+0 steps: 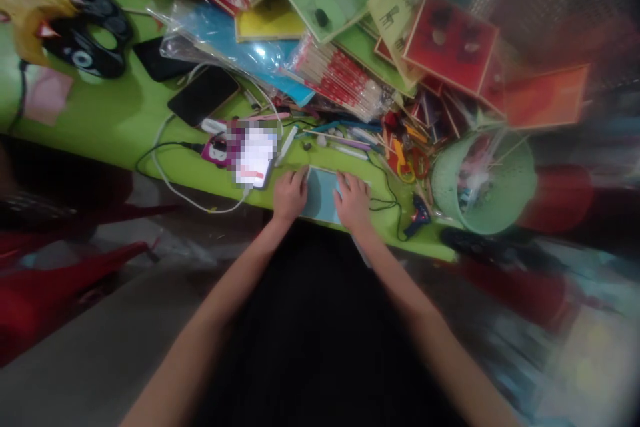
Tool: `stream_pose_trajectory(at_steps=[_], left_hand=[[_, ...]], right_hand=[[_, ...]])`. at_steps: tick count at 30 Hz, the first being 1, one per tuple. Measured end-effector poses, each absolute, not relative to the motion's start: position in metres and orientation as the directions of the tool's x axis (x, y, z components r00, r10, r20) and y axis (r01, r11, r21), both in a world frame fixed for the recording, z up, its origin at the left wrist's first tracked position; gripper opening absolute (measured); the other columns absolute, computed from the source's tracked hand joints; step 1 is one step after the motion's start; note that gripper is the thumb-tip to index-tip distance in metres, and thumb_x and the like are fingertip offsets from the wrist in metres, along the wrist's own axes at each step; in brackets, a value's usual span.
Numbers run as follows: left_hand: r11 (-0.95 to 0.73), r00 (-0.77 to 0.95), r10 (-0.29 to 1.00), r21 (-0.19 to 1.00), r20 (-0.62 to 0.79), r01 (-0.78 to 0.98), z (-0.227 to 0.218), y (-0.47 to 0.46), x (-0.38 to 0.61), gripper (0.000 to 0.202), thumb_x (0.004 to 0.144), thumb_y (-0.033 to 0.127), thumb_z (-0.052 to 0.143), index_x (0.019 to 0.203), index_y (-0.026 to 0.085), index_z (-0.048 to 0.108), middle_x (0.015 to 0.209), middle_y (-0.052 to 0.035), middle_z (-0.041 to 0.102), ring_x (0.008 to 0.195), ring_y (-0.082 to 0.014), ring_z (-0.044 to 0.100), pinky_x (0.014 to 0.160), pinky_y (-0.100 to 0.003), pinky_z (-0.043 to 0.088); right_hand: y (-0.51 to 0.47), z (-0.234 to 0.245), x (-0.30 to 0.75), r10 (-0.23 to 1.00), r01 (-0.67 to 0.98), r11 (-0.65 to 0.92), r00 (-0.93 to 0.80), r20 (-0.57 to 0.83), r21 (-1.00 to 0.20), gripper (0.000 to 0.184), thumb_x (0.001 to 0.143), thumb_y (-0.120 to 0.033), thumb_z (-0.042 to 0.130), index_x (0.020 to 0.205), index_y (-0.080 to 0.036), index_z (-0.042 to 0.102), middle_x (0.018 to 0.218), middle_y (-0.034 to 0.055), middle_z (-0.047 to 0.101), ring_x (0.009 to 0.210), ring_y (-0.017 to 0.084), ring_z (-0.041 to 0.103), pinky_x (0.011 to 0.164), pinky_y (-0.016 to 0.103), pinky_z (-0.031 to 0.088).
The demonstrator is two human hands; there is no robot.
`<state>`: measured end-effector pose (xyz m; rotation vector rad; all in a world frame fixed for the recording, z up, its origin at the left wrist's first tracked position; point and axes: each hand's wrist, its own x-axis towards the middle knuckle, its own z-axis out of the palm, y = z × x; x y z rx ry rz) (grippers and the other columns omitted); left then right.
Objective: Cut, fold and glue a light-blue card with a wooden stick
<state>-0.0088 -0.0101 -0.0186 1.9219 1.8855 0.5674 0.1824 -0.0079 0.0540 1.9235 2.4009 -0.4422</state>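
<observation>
A small light blue panel [321, 195] with a pale border lies at the front edge of the green table, in the middle of the head view. My left hand [290, 195] is closed on its left side, with bent fingers over the edge. On the opposite side my right hand [354, 200] holds the panel, fingertips resting on its face and thumb pointing inward. The undersides of both hands are hidden. Just left of my left hand lies a phone with a lit screen [257, 157]. A dark blue glue gun [418, 217] rests to the right of my right hand.
A green basket [443, 177] stands at the right. Yellow-handled scissors [401, 161], pens and loose sticks lie before it. Bagged sticks [345, 80] and coloured boards [450, 43] pile up behind. Two dark phones [204, 95] and a white cable [167, 190] are on the left.
</observation>
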Motion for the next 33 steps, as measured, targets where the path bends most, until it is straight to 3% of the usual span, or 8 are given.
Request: stream_pose_trajectory(at_steps=[7,17,20,29,33], left_hand=[[0.018,-0.002,1.0,0.538,-0.029,0.843,-0.02,-0.011,-0.007,0.042,0.107,0.028,0.037,0.134,0.016,0.066,0.103,-0.0147,0.069,0.096,-0.027,0.063,0.088,-0.041,0.048],[-0.013,0.064,0.995,0.525,-0.078,0.851,-0.012,-0.008,-0.009,0.042,0.105,0.026,0.041,0.138,0.02,0.067,0.102,-0.0144,0.068,0.096,-0.0279,0.062,0.085,-0.04,0.046],[-0.034,0.082,0.994,0.51,-0.073,0.86,-0.013,-0.008,-0.01,0.045,0.104,0.025,0.042,0.142,0.023,0.065,0.1,-0.0132,0.067,0.095,-0.0275,0.061,0.084,-0.039,0.044],[-0.025,0.082,0.992,0.492,-0.093,0.87,-0.015,-0.008,-0.01,0.049,0.101,0.023,0.044,0.147,0.032,0.061,0.105,-0.0127,0.066,0.098,-0.028,0.059,0.087,-0.041,0.043],[-0.042,0.091,0.993,0.479,-0.079,0.877,-0.015,-0.006,-0.01,0.049,0.1,0.023,0.046,0.146,0.031,0.062,0.106,-0.0129,0.066,0.097,-0.0283,0.059,0.086,-0.041,0.043]], right_hand=[[0.01,0.043,0.143,0.904,0.928,0.3,-0.35,-0.245,-0.22,0.054,0.106,-0.034,0.044,0.158,-0.02,0.046,0.149,0.0154,0.055,0.133,0.032,0.045,0.111,0.048,0.034],[0.006,0.038,0.137,0.892,0.924,0.329,-0.371,-0.259,-0.195,0.055,0.107,-0.03,0.038,0.16,-0.016,0.042,0.151,0.0171,0.055,0.133,0.031,0.045,0.112,0.047,0.035],[0.003,0.039,0.145,0.895,0.927,0.319,-0.364,-0.259,-0.199,0.057,0.107,-0.032,0.041,0.162,-0.019,0.04,0.153,0.0151,0.054,0.133,0.03,0.046,0.113,0.046,0.033],[-0.028,0.054,0.236,0.975,0.999,0.033,-0.04,-0.218,-0.037,0.053,0.106,-0.034,0.043,0.156,-0.017,0.048,0.15,0.0165,0.056,0.13,0.031,0.05,0.11,0.045,0.036],[-0.035,0.047,0.256,0.972,1.0,0.013,-0.008,-0.236,0.023,0.054,0.105,-0.034,0.043,0.156,-0.018,0.048,0.152,0.0168,0.055,0.129,0.03,0.05,0.109,0.045,0.038]])
